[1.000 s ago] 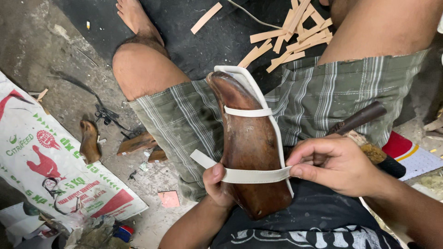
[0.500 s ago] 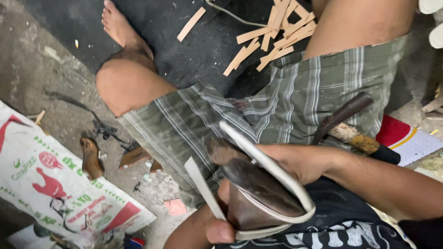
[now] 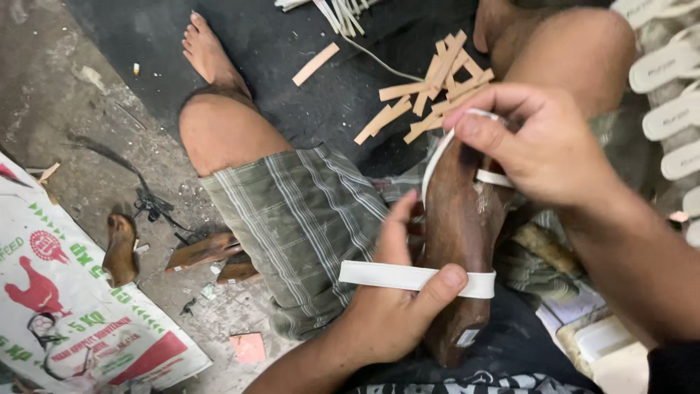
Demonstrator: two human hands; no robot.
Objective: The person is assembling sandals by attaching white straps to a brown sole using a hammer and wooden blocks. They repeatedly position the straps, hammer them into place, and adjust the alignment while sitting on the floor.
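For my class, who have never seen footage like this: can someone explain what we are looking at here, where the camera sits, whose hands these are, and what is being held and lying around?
The camera is worn on a person's head and looks down at their lap as they sit on the floor. The left hand grips a brown wooden foot-shaped form and pins a white strap across it. The right hand presses a thin white strip around the form's far end. On the dark mat lie short tan strips. At left, on the concrete floor, are a printed sack and more wooden pieces. White soles are stacked at the right edge.
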